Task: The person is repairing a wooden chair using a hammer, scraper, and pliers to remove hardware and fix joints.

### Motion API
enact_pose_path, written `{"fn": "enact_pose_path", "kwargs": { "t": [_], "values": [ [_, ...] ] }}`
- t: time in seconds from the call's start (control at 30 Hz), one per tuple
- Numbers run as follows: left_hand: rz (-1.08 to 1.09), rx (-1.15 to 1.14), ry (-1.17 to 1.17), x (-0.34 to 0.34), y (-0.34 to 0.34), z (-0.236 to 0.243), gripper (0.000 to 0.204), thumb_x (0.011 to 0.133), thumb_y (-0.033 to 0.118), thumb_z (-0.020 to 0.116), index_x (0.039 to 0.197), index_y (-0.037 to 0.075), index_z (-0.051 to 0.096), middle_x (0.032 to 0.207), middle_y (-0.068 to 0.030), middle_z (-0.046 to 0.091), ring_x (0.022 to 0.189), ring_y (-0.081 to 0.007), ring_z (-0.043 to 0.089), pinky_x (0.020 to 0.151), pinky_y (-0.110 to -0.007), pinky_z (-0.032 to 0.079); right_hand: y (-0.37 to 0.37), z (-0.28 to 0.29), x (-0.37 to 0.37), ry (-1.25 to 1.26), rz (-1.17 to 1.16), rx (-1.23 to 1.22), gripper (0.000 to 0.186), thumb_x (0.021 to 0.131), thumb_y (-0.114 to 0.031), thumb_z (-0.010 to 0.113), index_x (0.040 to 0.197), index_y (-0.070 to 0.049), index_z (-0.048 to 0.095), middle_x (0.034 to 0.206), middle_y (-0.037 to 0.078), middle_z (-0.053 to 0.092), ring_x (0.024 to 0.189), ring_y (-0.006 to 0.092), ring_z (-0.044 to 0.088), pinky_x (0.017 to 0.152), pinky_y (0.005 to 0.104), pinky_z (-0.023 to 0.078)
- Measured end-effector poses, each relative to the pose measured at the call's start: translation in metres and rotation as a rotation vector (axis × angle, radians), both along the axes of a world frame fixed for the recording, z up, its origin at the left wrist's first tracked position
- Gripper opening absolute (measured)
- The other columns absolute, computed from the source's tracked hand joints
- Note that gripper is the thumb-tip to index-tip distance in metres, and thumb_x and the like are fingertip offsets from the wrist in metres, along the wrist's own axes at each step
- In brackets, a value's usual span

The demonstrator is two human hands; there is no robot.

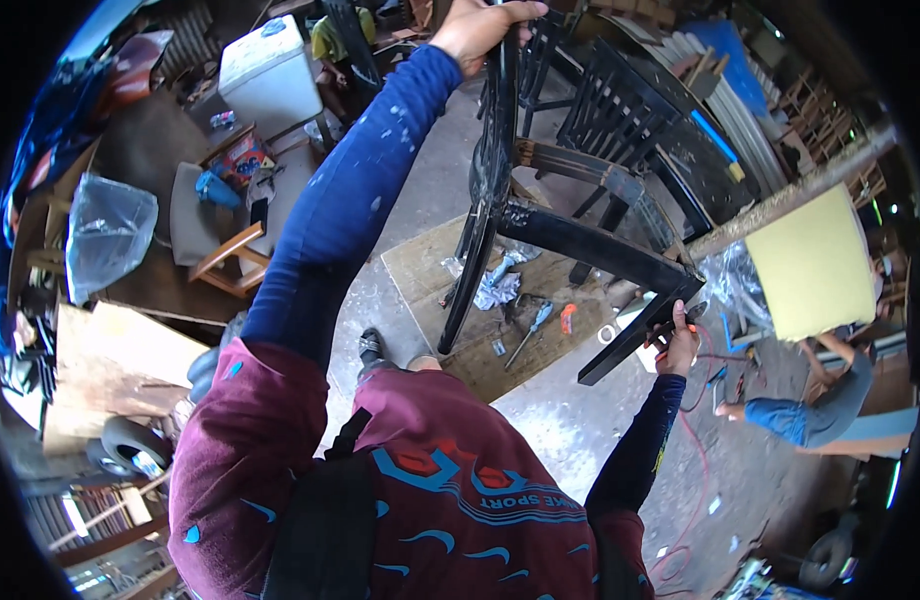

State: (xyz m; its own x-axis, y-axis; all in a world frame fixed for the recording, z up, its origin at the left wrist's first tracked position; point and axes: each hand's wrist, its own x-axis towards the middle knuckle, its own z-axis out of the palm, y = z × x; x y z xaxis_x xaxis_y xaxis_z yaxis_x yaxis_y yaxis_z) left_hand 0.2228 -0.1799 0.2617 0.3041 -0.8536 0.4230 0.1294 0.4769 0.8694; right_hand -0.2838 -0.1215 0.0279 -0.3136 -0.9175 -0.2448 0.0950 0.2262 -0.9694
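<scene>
1. Our left hand [483, 30] grips the black chair [570, 225] at the frame's top centre.
2. Our right hand [677, 350] clamps a chair leg at centre right.
3. A screwdriver [531, 331] lies on the cardboard [430, 270] below.

Single head-worn fisheye view, looking steeply down over the person's own chest and arms; black wooden chair frame [570, 235] close, concrete floor [570, 420] beyond, edges curved.

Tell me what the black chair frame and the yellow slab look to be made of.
Chair frame: probably wood under glossy black paint; bare brownish patches show at a joint. Both hands grip it: left hand, right hand. Yellow slab: likely foam, matte and soft-edged.
</scene>
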Motion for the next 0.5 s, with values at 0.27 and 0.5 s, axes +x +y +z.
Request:
{"fn": "enact_pose_path", "kwargs": {
  "t": [0.27,0.5],
  "values": [
    [0.190,-0.079,0.131,0.002,-0.046,-0.014,0.010,0.091,0.008,0.071,0.096,0.005,0.063,0.070,-0.0016,0.063,0.051,-0.0113,0.053,0.047,-0.027,0.042,-0.007,-0.004,0.014,0.077,-0.001,-0.057,0.044,0.089,-0.048,0.081,0.101,-0.009,0.066,0.077,0.003,0.066,0.061,0.0161,0.065,0.050,0.0339,0.056],
    [0.235,-0.043,0.040,0.018,-0.033,-0.011,0.008,0.092,0.008,0.071,0.094,0.003,0.065,0.071,-0.0025,0.064,0.055,-0.0121,0.057,0.051,-0.029,0.046,-0.005,0.007,0.019,0.011,-0.047,-0.029,0.042,0.085,-0.039,0.086,0.105,-0.008,0.067,0.084,0.005,0.070,0.063,0.0184,0.069,0.048,0.0278,0.056]
  ]
}}
